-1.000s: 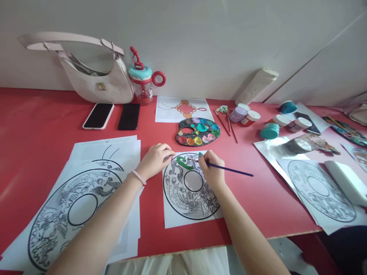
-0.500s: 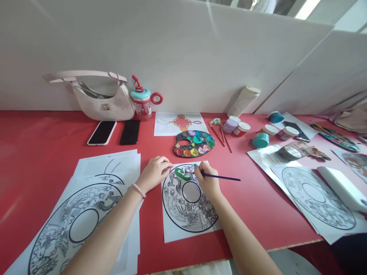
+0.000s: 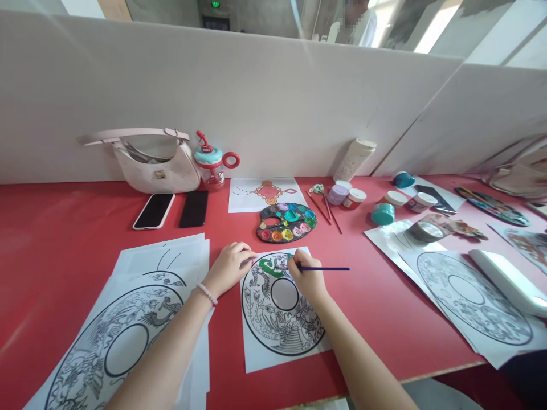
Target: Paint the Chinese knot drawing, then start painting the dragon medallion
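Observation:
My right hand is closed around a thin paintbrush with a dark blue handle that points right. The brush tip rests at a green painted patch near the top of a line drawing, a ring with dragon and bird figures on white paper. My left hand, a beaded bracelet on its wrist, lies with loosely bent fingers at the sheet's upper left edge, holding nothing. Just beyond the drawing sits a black paint palette with wells of many colours.
Left lie printed sheets and two phones. A white handbag and a red-handled cup stand by the wall. Spare brushes, paint jars and a pale bottle are to the right, near another drawing.
The view has tilted upward, so the table things appear lower. The paintbrush handle lies more level, and its tip remains by the green patch. My left hand keeps its place on the sheet's edge.

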`<state>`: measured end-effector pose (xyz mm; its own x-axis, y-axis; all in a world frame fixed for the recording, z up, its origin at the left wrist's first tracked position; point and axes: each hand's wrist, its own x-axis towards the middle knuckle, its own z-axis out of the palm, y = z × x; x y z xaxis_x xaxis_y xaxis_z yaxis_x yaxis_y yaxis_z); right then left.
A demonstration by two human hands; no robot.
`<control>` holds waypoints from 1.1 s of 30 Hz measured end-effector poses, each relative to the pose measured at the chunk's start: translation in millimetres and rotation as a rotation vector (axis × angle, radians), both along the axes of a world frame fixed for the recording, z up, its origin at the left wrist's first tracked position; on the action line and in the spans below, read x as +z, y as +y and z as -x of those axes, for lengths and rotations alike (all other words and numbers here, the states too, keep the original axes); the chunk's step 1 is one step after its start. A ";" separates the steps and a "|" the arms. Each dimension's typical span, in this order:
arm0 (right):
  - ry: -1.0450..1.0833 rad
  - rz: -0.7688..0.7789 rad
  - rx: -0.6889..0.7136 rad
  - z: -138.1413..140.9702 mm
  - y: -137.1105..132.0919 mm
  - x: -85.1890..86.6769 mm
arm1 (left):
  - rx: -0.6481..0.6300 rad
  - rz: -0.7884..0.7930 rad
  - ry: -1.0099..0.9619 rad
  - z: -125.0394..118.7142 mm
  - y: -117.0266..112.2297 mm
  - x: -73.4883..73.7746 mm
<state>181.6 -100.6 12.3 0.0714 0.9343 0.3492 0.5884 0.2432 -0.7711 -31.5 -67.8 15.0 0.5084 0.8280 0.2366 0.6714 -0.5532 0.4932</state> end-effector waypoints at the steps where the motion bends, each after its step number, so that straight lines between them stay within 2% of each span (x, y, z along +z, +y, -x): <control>1: -0.003 -0.001 -0.002 -0.4 0.0 -0.1 | 0.000 -0.001 -0.001 0.0 0.1 0.1; 12: -0.002 0.001 0.016 -0.2 -1.4 1.6 | 0.004 -0.001 -0.004 0.7 0.1 -1.2; 21: 0.032 -0.018 -0.022 -1.4 -1.8 7.9 | 0.001 0.000 -0.012 1.3 -0.1 -1.0; 27: -0.015 -0.008 0.028 -1.1 0.5 1.5 | 0.002 -0.008 -0.020 1.3 1.4 -5.4; 33: -0.001 -0.025 -0.003 -1.9 0.2 -0.5 | 0.005 -0.001 -0.018 1.4 2.2 -8.2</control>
<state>183.5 -100.4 11.8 0.0736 0.9252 0.3723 0.5903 0.2605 -0.7640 -33.0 -65.6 6.8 0.4995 0.8306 0.2462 0.6653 -0.5497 0.5051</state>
